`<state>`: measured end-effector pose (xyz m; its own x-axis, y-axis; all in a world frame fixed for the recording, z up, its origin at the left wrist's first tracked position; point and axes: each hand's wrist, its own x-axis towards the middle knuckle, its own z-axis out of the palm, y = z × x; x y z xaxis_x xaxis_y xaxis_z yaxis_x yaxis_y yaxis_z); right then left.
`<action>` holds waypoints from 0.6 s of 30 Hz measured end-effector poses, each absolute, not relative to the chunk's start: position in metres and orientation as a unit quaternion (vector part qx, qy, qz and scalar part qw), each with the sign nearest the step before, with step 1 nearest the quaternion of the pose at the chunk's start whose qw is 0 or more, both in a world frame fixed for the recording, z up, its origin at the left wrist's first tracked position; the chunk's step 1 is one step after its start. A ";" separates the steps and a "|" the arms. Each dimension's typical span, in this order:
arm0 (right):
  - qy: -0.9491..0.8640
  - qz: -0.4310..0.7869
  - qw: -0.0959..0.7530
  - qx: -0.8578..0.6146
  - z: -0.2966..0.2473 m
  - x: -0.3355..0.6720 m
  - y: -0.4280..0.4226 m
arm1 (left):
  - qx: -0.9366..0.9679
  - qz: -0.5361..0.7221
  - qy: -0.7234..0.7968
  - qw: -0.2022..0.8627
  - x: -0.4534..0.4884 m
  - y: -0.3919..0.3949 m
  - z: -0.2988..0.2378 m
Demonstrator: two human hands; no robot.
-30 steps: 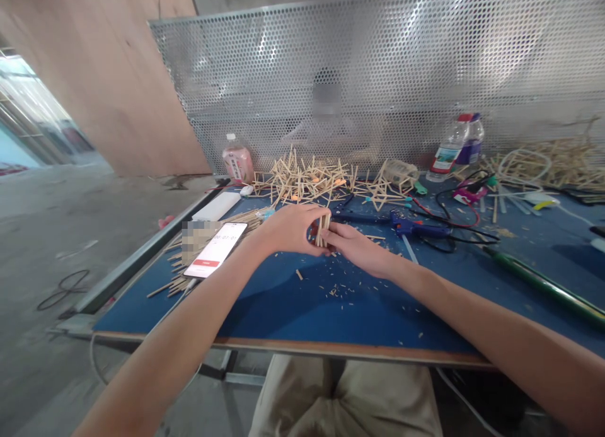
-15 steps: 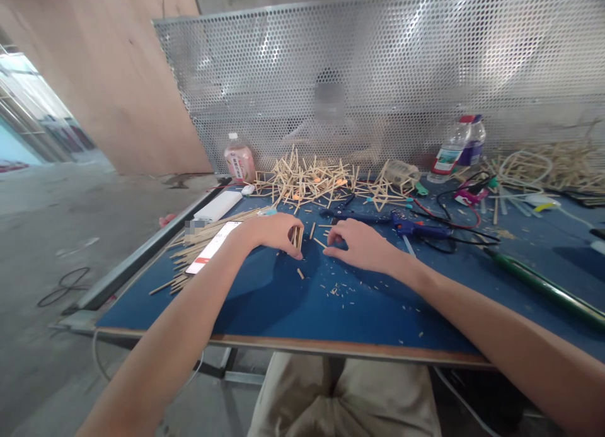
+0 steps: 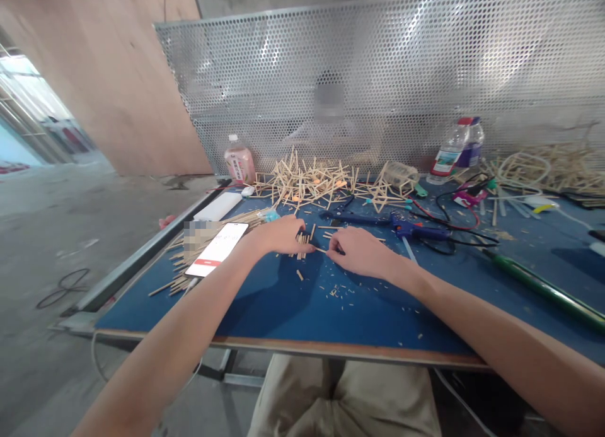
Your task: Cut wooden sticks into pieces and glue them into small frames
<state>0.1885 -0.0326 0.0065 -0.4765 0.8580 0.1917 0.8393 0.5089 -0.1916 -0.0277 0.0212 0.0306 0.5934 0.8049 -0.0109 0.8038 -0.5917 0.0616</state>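
Observation:
My left hand (image 3: pixel 287 234) rests over the blue tabletop with thumb and fingers curved apart around a small group of short wooden sticks (image 3: pixel 302 244). Those sticks appear to lie on the table, partly hidden by the fingers. My right hand (image 3: pixel 362 253) is closed in a pinch at one end of a thin wooden stick (image 3: pixel 320 250). The other end of this stick reaches close to my left thumb; whether they touch is unclear. One short stick (image 3: pixel 299 275) lies nearer to me, and another (image 3: pixel 312 230) just beyond the hands.
A phone (image 3: pixel 217 251) lies on long sticks (image 3: pixel 179 270) at left. Behind are a jumble of joined sticks (image 3: pixel 307 178) and a pink-labelled bottle (image 3: pixel 239 163). Blue glue guns (image 3: pixel 420 229) with cables, a green tube-like object (image 3: pixel 543 282) and more bottles (image 3: pixel 451 150) occupy the right.
The short sticks held upright in my left hand now lie spread beneath it, and its fingers have loosened. My right hand has moved slightly, pinching the stick between the hands.

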 end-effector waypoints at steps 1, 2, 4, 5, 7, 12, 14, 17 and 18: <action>-0.859 0.036 0.130 -0.494 0.007 0.188 -0.033 | 0.890 0.019 0.455 0.022 -0.026 0.022 0.029; -0.859 0.037 0.129 -0.494 0.007 0.188 -0.033 | 0.887 0.024 0.461 0.021 -0.025 0.022 0.027; -0.859 0.041 0.127 -0.495 0.006 0.189 -0.033 | 0.878 0.021 0.478 0.035 -0.024 0.022 0.028; -0.860 0.041 0.127 -0.492 0.006 0.190 -0.033 | 0.872 0.016 0.487 0.045 -0.024 0.021 0.029; -0.868 0.032 0.120 -0.480 0.005 0.192 -0.032 | 0.864 0.006 0.501 0.057 -0.025 0.019 0.032; -0.878 -0.046 0.133 -0.457 0.002 0.198 -0.027 | 0.872 0.019 0.487 0.034 -0.027 0.015 0.037; -0.871 -0.062 0.148 -0.465 0.002 0.200 -0.024 | 0.884 0.068 0.462 0.006 -0.026 0.015 0.038; -0.864 -0.053 0.150 -0.477 0.002 0.203 -0.020 | 0.918 0.125 0.377 0.006 -0.023 0.015 0.038; -0.863 -0.050 0.151 -0.480 0.002 0.204 -0.018 | 0.931 0.117 0.344 0.023 -0.021 0.014 0.037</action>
<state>0.2043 -0.0183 0.0018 -0.4932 0.8135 0.3081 0.8436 0.5338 -0.0588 -0.0213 0.0145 0.0375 0.7354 0.6466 0.2029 0.6360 -0.7618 0.1227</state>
